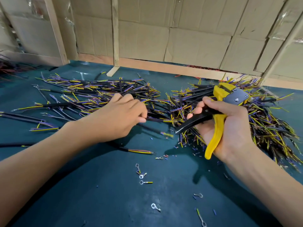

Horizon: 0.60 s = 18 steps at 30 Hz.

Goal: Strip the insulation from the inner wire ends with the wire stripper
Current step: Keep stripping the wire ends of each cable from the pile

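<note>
The green work mat [101,185] carries two heaps of cut cables: a flatter spread [101,92] under and beyond the left hand [118,117], and a denser bristling pile [265,126] behind and to the outer side of the right hand [229,128]. Each cable is a black sheath with thin yellow, purple and blue inner wires fanning from its ends. The right hand grips the wire stripper [221,112], fingers curled round its yellow and black handles, which stand spread apart; the yellow head points away from the palm toward the pile, with nothing between its jaws as far as can be seen. The left hand lies palm down on the spread, its thumb and fingertips pinching one black cable [157,119] that runs out toward the right hand. These cables look light and fairly stiff in the sheath, while the inner wires seem fine and easily bent, so the sheath close behind the fan is probably the best hold, leaving a single wire end free for the jaws. Nearer the wrists lie loose ring terminals [143,175] and small insulation scraps [166,156].
</note>
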Motion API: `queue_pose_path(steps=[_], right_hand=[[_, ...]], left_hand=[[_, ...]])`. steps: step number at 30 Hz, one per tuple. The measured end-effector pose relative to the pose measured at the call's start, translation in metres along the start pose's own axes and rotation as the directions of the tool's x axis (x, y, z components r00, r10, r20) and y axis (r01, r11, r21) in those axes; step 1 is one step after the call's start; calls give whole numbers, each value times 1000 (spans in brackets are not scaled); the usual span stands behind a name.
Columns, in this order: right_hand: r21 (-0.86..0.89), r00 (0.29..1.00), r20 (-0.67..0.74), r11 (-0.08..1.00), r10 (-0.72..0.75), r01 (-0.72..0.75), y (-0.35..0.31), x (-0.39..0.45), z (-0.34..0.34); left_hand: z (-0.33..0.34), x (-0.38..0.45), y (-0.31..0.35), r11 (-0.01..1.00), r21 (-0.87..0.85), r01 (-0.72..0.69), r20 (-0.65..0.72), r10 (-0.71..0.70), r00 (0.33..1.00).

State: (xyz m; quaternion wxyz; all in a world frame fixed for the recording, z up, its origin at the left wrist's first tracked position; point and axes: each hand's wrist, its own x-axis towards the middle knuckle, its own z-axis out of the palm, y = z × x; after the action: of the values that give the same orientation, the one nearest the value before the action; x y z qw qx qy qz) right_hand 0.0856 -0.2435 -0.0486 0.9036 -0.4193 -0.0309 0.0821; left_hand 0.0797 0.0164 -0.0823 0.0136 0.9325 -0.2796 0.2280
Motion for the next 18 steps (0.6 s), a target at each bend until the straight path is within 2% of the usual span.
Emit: queue_pose_path(steps=[4,9,12,15,18], right_hand=[[29,1000,-14,999,-20,21,-2,3,-3],[-32,994,105,999,-8,11,-3,-3,1],[-121,975,222,993,29,-2,-4,-8,2],[-144,941,333,990,55,-7,-3,-12,3],[-151,930,368,986,-3,63,-2,-14,4]], left_hand=[[-17,1,5,980,-197,38,-145,-67,987],[-30,0,21,985,-133,-108,-289,66,955],[-31,0,26,985,-119,-127,-305,85,949],[-28,-2,25,985,-155,-82,-293,33,956],[-29,-1,26,965,-254,-58,-272,-14,962]])
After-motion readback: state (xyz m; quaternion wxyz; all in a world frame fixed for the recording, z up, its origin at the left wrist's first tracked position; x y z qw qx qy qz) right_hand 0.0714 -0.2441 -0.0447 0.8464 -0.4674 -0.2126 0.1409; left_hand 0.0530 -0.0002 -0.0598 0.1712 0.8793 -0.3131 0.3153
